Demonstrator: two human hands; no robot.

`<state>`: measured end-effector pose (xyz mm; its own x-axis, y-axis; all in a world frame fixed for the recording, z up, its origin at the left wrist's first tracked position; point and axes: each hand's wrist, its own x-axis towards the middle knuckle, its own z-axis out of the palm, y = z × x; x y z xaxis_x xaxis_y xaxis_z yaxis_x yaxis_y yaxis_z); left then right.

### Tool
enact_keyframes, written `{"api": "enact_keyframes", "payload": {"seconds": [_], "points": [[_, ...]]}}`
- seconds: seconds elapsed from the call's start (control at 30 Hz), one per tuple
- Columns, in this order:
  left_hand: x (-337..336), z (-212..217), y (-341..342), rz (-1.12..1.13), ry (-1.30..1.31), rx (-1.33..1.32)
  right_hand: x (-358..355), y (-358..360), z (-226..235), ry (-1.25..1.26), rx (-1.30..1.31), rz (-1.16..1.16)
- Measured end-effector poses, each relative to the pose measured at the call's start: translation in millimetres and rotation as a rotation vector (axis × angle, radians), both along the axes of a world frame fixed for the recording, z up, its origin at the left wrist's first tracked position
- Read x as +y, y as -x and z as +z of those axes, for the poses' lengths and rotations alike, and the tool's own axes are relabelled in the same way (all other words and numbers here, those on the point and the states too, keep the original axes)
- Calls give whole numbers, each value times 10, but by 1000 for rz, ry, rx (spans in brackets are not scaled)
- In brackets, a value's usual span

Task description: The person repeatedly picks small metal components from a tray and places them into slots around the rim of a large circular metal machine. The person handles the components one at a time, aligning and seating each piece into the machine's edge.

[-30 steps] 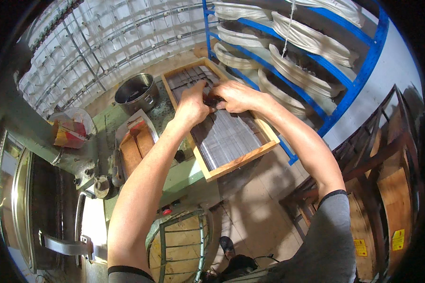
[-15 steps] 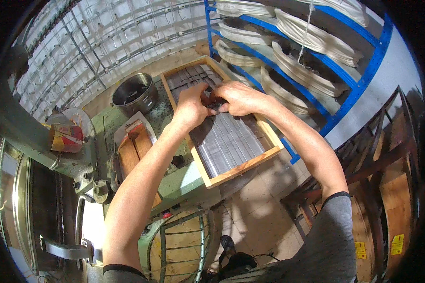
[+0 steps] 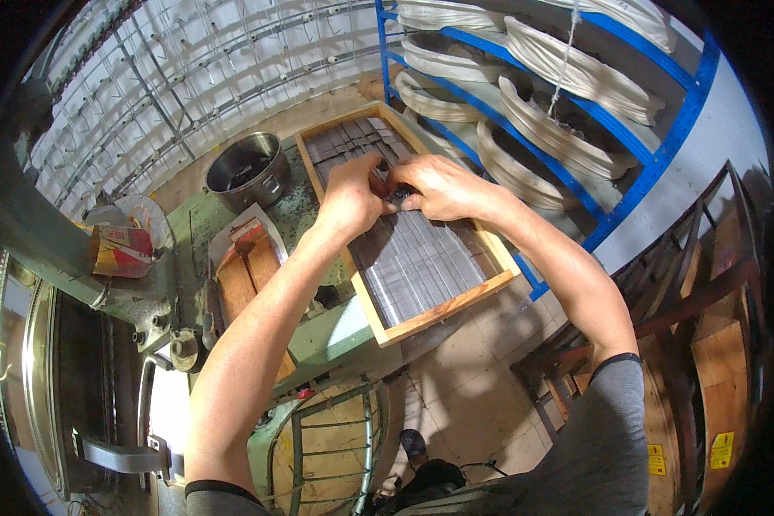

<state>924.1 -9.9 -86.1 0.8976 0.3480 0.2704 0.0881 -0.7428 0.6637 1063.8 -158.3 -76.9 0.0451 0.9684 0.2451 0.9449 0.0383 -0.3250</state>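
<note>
Head view — grey strips (image 3: 417,262) lie beneath and around both hands (image 3: 351,198) (image 3: 443,187).

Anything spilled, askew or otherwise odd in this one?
Yes: dark specks are scattered over the green workbench beside the metal pot, like spilled debris. In the wood-framed tray, the grey strips run fairly straight at the near end but look staggered at the far end.
</note>
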Motion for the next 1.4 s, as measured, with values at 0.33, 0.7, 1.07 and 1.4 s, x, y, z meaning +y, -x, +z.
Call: {"api": "enact_keyframes", "payload": {"seconds": [0.33,0.7,1.07,1.4], "points": [[-8,0,19,29,23,-8,-32,78,-51,-95,-6,41],[35,12,3,30,2,87,5,10,-53,-109,79,0],[97,216,71,-126,832,-55,45,22,234,-200,244,-84],[211,591,446,-254,1053,173,-2,259,496,-161,407,81]]}}
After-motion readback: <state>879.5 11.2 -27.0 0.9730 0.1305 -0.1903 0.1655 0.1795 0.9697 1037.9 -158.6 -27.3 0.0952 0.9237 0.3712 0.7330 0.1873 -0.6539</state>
